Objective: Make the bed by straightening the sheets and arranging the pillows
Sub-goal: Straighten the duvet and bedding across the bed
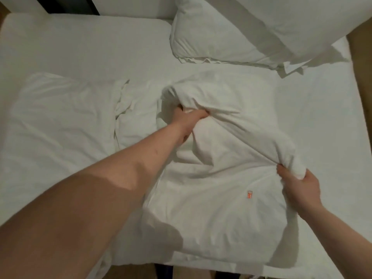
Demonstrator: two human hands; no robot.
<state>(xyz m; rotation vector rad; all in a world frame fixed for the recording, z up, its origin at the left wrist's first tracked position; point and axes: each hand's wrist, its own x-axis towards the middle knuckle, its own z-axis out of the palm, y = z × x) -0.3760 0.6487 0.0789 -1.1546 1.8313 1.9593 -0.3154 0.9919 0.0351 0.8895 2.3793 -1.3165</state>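
Brown floor (360,57) runs along the right side of the bed (80,47) and shows again below its near edge. Dark vertical strip (66,5) beyond the bed's far-left corner. Dark blue item (168,272) at the near edge, unidentifiable.

A pillow (221,178) is laid on the near middle of the bed (80,47), its near edge reaching the bed's near edge. Its far part is gripped by the left hand (189,119), which is reached in from the near left, and its right edge is pinched by the right hand (300,186), which is brought in from the near right. To the left of it, a second pillow (60,121) is laid flat. Behind it, at the far right, two stacked pillows (231,37) are set, the upper one (291,23) overlapping the lower one's right side.
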